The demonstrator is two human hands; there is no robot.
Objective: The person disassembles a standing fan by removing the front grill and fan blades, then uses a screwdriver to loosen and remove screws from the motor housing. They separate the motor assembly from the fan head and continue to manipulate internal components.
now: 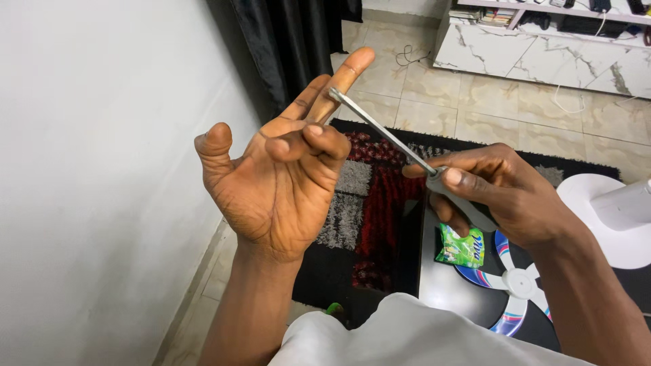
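My right hand (505, 196) grips the grey handle of a slim metal screwdriver (386, 132), its shaft slanting up to the left. The shaft's tip touches the fingers of my left hand (278, 166), which is raised palm up with the index finger stretched out and two fingers curled. The left hand holds nothing that I can see. Below the right hand lie a small green sachet (461, 247) and a white fan blade with blue stripes (512, 281) on a dark surface.
A white wall fills the left side. A red, grey and black rug (369, 203) covers beige floor tiles. A white fan base (614, 217) stands at the right. A marble-patterned cabinet (542, 54) sits at the back, black curtains (291, 41) beside it.
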